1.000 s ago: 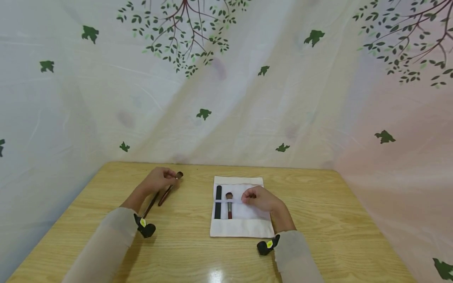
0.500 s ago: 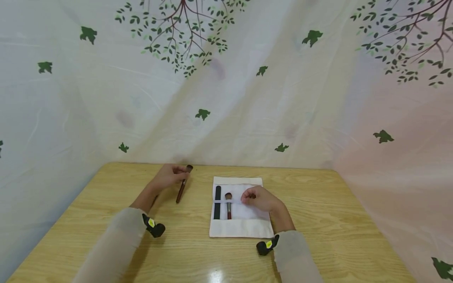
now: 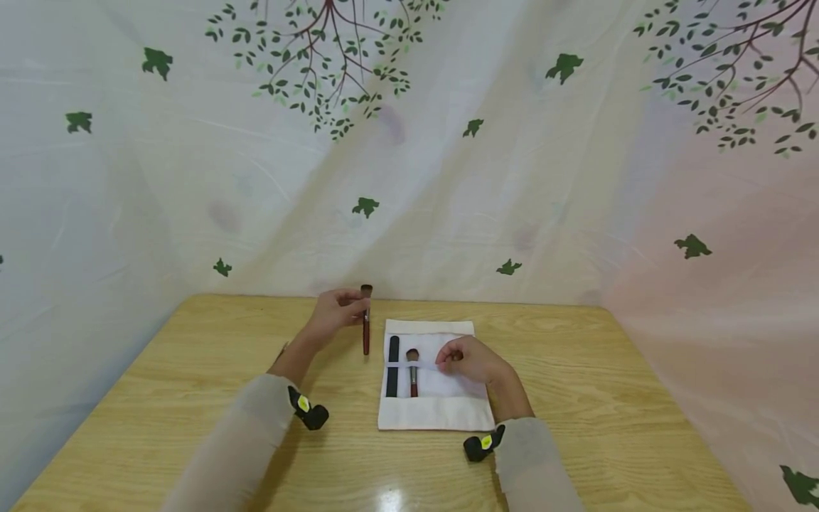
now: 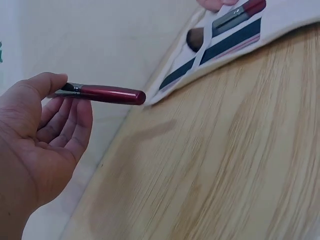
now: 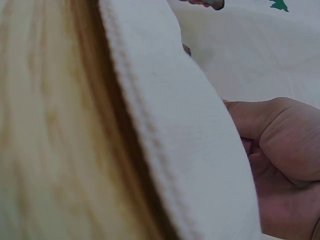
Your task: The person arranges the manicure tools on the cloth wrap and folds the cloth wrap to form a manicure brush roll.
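Observation:
My left hand (image 3: 335, 313) pinches a makeup brush (image 3: 366, 334) between thumb and fingers, above the table and left of the white cloth brush case (image 3: 435, 414). Its bristles point up and its glossy dark red handle (image 4: 112, 95) hangs down. My right hand (image 3: 473, 359) is over the case's right part, its fingertips pinching the thin white elastic strap (image 3: 429, 365). Under that strap lie a flat black strip (image 3: 393, 366) and a second makeup brush (image 3: 414, 373) with brown bristles. In the right wrist view, the case's edge hides the right fingertips.
The case lies open on a wooden table (image 3: 576, 398). Behind it hangs a pale curtain (image 3: 422, 235) printed with leaves. A small dark sliver (image 3: 281, 350) shows beside the left wrist, mostly hidden by the arm.
My left hand has moved right toward the case, carrying the makeup brush and turning it from slanted to upright. The right hand has stayed in place at the strap.

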Available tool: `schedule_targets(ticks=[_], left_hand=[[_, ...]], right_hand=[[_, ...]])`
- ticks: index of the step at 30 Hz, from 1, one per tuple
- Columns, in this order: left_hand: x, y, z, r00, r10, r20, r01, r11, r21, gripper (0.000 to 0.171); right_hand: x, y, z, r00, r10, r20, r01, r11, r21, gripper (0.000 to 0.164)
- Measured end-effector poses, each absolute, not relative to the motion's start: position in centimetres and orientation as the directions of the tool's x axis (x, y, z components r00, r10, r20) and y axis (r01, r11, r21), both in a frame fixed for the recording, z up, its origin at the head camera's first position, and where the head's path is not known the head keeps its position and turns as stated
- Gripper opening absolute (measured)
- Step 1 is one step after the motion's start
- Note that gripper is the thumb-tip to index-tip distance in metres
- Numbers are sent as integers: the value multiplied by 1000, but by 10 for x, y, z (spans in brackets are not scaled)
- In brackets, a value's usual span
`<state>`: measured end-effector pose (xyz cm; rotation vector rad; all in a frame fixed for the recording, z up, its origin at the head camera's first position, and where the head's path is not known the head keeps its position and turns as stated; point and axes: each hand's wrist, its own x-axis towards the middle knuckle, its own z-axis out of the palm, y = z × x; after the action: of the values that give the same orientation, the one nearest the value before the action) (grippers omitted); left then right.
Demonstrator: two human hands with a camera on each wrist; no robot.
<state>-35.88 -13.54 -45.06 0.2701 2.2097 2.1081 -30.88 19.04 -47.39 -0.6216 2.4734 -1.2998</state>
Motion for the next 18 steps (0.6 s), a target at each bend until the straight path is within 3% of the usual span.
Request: schedule_targets(ticks=[18], left_hand=[[-355, -55, -457, -975, 205, 83, 53, -150, 987, 25]], right_hand=[[-310, 190, -475, -857, -514, -13, -284, 495, -821, 4]])
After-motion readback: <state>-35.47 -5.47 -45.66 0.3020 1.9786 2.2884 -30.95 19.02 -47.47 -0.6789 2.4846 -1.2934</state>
